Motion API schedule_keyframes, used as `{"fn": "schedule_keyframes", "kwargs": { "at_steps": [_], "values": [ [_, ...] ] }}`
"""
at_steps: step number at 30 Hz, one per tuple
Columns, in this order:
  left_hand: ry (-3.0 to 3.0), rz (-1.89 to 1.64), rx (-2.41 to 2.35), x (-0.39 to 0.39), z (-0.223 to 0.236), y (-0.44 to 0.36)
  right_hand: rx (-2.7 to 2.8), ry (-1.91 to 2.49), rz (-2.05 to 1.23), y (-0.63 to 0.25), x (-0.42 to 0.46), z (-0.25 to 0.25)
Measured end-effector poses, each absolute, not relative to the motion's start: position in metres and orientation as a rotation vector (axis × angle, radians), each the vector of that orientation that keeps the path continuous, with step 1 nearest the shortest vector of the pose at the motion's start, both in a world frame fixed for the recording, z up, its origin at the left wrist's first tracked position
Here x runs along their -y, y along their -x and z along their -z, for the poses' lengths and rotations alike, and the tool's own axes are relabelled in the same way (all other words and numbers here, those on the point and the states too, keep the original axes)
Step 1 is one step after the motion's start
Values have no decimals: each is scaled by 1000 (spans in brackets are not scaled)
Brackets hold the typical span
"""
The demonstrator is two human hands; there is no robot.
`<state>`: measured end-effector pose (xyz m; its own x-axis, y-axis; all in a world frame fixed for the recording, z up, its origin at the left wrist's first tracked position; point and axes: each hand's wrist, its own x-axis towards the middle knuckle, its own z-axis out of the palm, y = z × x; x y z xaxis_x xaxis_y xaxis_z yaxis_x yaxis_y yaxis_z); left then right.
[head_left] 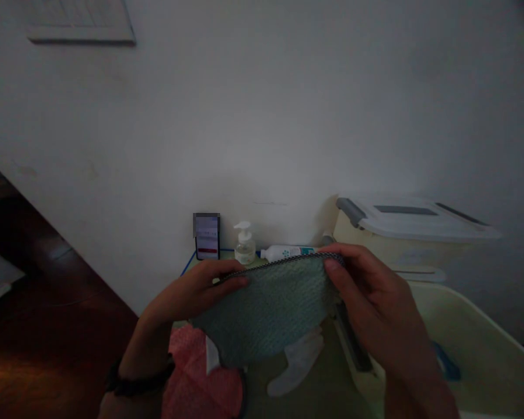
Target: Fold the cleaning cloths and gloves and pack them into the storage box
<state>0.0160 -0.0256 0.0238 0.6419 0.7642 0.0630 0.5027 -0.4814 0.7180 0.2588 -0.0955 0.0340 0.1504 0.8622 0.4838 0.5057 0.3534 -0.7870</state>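
A green cloth (pixel 275 308) with a dark patterned edging hangs stretched between my two hands over the table. My left hand (pixel 192 291) pinches the top edge at its left part. The upper right corner is gripped between thumb and fingers of my right hand (pixel 375 291). Below the cloth lie a red cloth (pixel 201 384) with a white tag-like patch and a pale glove (pixel 297 361). Part of each is covered by the green cloth.
Against the wall stand a phone (pixel 208 237), a clear pump bottle (pixel 244 244) and a white bottle on its side (pixel 283 252). At right are a lidded storage box (pixel 419 218) and an open cream bin (pixel 475 308) with a blue item (pixel 446 362) inside.
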Motion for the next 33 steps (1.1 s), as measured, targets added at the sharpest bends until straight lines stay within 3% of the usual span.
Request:
{"fn": "schedule_keyframes", "kwargs": {
  "at_steps": [16,33],
  "values": [
    [-2165,-499,-963,25,-24,-14,1494,1350,-465,-257,95,-33],
    [-2137,-549,-935,28,-29,-18,1495,1383,-253,-255,94,-37]
  ]
}}
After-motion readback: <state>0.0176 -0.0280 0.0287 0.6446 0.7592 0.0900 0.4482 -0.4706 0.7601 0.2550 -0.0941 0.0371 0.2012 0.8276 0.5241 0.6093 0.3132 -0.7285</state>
